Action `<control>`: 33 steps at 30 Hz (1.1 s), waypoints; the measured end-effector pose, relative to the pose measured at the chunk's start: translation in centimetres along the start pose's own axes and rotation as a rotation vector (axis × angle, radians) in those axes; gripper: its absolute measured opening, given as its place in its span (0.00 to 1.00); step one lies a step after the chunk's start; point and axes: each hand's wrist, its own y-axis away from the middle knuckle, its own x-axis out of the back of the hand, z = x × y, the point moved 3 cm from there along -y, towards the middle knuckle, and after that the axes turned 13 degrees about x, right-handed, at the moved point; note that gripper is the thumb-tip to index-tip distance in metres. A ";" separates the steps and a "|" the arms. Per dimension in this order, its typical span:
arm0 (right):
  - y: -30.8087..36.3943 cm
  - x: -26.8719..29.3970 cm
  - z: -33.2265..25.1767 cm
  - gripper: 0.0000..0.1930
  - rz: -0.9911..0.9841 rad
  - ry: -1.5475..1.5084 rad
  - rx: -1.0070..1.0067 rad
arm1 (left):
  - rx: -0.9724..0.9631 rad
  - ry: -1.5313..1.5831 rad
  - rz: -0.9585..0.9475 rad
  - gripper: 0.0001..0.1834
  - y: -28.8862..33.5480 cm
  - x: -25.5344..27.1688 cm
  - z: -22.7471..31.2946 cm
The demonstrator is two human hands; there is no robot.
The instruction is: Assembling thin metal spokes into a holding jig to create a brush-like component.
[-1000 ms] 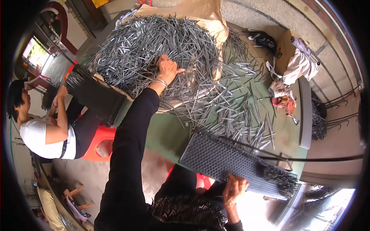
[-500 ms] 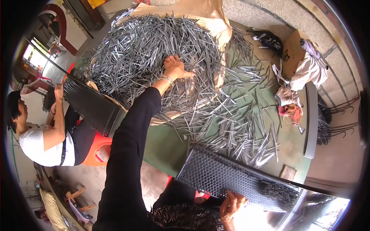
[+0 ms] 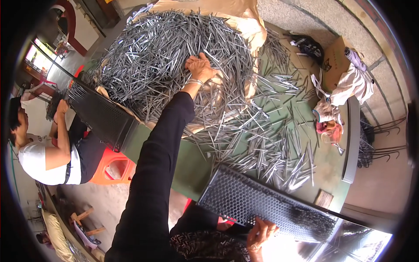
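Note:
A big heap of thin grey metal rods (image 3: 148, 61) lies on brown paper on a green tabletop. My left hand (image 3: 200, 70), a bangle at its wrist, rests on the heap's near side; its fingers are partly apart and bent down onto the rods, with no rod clearly in them. A black perforated tray (image 3: 248, 198) slants in front of me, dense dark pieces standing in the holes at its right end. At its near edge my right hand (image 3: 262, 233) has thumb and fingers pinched together. Whatever is between those fingertips is too small to make out.
Loose rods (image 3: 270, 153) spread across the green tabletop (image 3: 187, 163). At the right sit a cardboard box (image 3: 336, 61), a black bag (image 3: 307, 46), and cloths and a glove (image 3: 327, 111). On the left, a co-worker (image 3: 48, 148) handles another black perforated tray (image 3: 100, 115) beside an orange stool (image 3: 113, 168).
My left hand has shifted slightly on the heap, its thumb drawn in and one finger raised. My right hand stays at the tray's edge. The co-worker's hand has lowered a little.

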 end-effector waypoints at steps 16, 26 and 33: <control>-0.5 0.1 -0.4 0.10 -0.009 0.028 -0.004 | 0.020 0.445 -0.136 0.56 -1.1 0.4 -2.4; -1.4 0.8 -0.8 0.08 -0.036 -0.077 -0.065 | 0.156 1.552 -0.524 0.11 2.2 -0.6 -7.0; -9.4 3.1 -2.2 0.07 -0.031 -0.447 0.047 | 0.231 1.834 -1.134 0.10 10.0 0.8 -4.5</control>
